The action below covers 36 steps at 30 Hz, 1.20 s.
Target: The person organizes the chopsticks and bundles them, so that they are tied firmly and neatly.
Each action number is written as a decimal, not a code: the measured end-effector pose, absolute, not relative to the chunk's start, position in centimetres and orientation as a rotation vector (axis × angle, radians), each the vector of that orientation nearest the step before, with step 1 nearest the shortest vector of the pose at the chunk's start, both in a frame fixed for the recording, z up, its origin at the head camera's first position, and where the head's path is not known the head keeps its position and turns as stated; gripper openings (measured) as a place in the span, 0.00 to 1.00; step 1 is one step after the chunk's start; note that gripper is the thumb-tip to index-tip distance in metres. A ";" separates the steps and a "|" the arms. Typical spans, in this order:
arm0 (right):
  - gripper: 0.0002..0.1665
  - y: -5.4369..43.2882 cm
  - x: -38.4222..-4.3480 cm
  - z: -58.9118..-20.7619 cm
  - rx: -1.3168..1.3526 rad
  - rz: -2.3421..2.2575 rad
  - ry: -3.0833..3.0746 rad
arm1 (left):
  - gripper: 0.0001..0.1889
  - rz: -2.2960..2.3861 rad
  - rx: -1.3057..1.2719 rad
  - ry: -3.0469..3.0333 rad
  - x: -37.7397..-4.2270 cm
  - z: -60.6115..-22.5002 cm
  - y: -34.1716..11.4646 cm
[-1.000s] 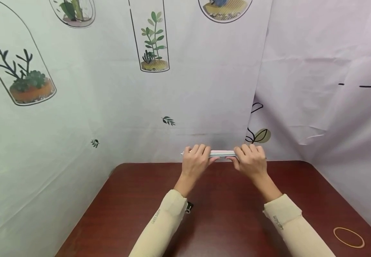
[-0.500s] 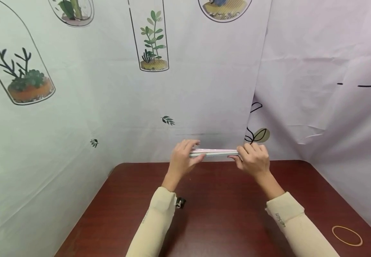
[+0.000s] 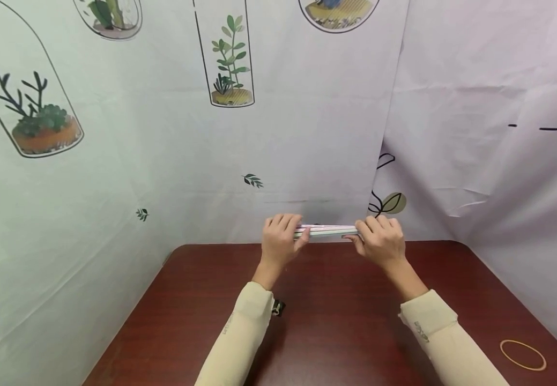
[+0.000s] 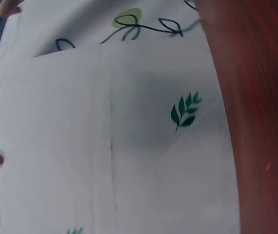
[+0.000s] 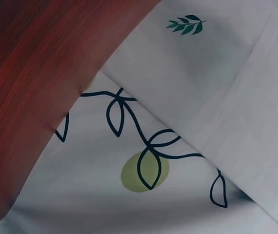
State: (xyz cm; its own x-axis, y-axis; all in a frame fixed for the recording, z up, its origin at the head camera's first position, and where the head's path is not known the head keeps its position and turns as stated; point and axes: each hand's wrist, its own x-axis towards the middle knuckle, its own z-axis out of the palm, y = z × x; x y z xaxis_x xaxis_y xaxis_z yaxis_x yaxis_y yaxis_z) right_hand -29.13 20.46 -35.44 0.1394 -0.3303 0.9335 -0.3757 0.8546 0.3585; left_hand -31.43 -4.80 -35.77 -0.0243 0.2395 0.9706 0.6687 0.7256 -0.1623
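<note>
Layered stack [image 3: 330,231], thin and pale, spans the gap between the left fingers [image 3: 285,221] and right fingers [image 3: 365,228], which grasp its opposite ends from above with thumbs underneath, raised off the tabletop [image 3: 336,321].

Hands [image 3: 280,237] [image 3: 380,239] hide both ends of the thin pale stack [image 3: 328,231].

Smooth, paper-like edges mark the thin pink, white and pale-green stack [image 3: 328,231] before me, above a reddish-brown, wood-grained table [image 3: 336,300] with a soft sheen; my cream fabric sleeves [image 3: 237,332] look matt, the white plant-printed cloth backdrop [image 3: 307,150] creased.
</note>
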 end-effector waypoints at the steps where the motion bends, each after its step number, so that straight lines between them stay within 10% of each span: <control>1: 0.31 20.5 -29.2 -35.4 0.596 0.032 -1.447 | 0.18 -0.317 -0.701 -1.602 -31.3 -35.7 -4.7; 36: 0.31 20.0 -29.1 -34.9 0.617 0.003 -1.409 | 0.27 0.067 -0.589 -1.699 -30.5 -35.9 -3.4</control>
State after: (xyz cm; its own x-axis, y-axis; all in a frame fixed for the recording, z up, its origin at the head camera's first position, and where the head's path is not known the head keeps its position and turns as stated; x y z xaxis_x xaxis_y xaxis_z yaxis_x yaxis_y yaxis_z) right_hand -29.06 19.98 -34.87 0.1879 -0.3535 0.9164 -0.3580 0.8442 0.3990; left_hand -30.50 -3.44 -35.92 -0.0950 0.4154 0.9047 0.3426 0.8669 -0.3621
